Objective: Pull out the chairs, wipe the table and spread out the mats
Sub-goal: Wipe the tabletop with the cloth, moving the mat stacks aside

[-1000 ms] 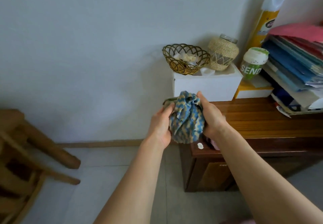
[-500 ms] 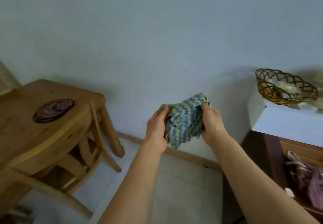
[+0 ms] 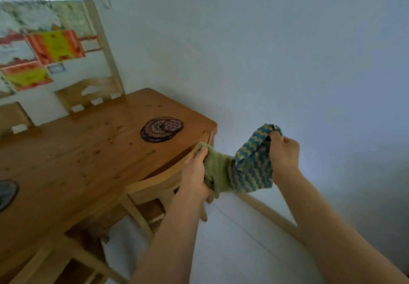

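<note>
Left hand (image 3: 194,173) grips the green end of your cloth (image 3: 241,170), right hand (image 3: 284,155) pinches the blue-yellow zigzag end, so it's stretched btwn them in the air, just off the surface (image 3: 73,157) corner. Round mats (image 3: 162,129) sit stacked on the wood near that corner; another dark mat (image 3: 6,193) shows at the left edge. Chairs: one (image 3: 88,94) tucked in at the far side, one (image 3: 143,199) under the near edge below your left hand.
</note>
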`<move>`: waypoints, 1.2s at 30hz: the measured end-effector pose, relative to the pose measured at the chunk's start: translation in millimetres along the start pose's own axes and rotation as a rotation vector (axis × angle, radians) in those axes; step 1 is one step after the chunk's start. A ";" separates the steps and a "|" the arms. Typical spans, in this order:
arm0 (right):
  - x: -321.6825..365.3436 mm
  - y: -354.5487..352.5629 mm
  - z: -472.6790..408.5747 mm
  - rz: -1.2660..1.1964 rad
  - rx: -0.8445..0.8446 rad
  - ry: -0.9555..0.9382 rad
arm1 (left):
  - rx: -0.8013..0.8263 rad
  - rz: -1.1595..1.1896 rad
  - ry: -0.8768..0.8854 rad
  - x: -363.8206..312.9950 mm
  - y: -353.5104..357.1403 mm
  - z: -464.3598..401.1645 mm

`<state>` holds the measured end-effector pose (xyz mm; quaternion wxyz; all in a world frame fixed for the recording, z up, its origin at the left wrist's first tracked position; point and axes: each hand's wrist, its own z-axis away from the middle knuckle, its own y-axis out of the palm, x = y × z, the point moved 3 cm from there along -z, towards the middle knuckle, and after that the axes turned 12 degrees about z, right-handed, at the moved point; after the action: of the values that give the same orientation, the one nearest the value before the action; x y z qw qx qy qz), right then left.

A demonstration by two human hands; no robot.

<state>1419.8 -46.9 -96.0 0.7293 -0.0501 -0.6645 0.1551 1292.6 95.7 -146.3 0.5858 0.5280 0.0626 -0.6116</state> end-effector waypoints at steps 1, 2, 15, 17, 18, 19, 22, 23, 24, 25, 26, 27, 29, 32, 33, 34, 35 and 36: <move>3.2 12.8 -0.6 0.008 0.032 -0.010 | -0.019 -0.007 0.007 -9.9 -9.7 -4.0; 6.4 28.7 -0.8 0.057 0.085 -0.034 | -0.034 -0.003 0.012 -21.9 -19.3 -5.8; 56.6 183.6 44.9 0.277 0.423 -0.412 | 0.081 0.187 -0.133 -98.3 -55.8 -25.4; 62.3 204.3 55.7 0.293 0.606 -0.509 | 0.142 0.162 -0.091 -110.7 -50.7 -26.4; 64.1 212.3 58.9 0.298 0.688 -0.539 | 0.157 0.153 -0.054 -119.0 -49.6 -26.9; 65.4 219.5 59.0 0.296 0.758 -0.563 | 0.187 0.151 -0.015 -127.4 -49.9 -29.4; 68.1 238.2 43.8 0.271 0.794 -0.652 | 0.248 0.080 0.061 -147.9 -51.2 -37.7; 69.9 241.4 36.0 0.261 0.736 -0.667 | 0.251 0.030 0.076 -152.1 -52.4 -41.7; 73.0 246.7 26.5 0.250 0.682 -0.660 | 0.227 -0.040 0.105 -157.9 -53.8 -48.2; 77.4 251.7 17.8 0.243 0.651 -0.651 | 0.184 -0.123 0.153 -165.5 -55.7 -56.5; 83.4 258.0 9.7 0.249 0.654 -0.643 | 0.125 -0.218 0.222 -175.7 -57.3 -64.4; 90.8 264.0 3.5 0.266 0.689 -0.642 | 0.066 -0.334 0.321 -187.5 -59.8 -73.6; 107.8 277.2 -6.1 0.303 0.818 -0.666 | 0.037 -0.608 0.505 -211.8 -62.0 -95.7; 133.7 301.8 -16.3 0.333 1.016 -0.726 | 0.208 -0.826 0.478 -236.1 -55.0 -127.2; 140.1 309.4 -20.7 0.329 1.049 -0.752 | 0.242 -0.884 0.446 -241.7 -53.2 -135.8; 147.2 322.2 -28.2 0.320 1.089 -0.769 | 0.226 -0.953 0.448 -250.7 -51.8 -146.6; 153.1 333.7 -35.9 0.321 1.116 -0.791 | 0.177 -1.026 0.472 -259.5 -50.6 -156.0; 157.8 346.0 -44.9 0.327 1.139 -0.808 | 0.112 -1.075 0.504 -269.2 -50.3 -165.8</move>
<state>1419.6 332.9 -47.1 0.3067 0.3009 -0.6822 0.5916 1282.5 401.4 -51.9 0.1325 0.5814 0.4256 -0.6807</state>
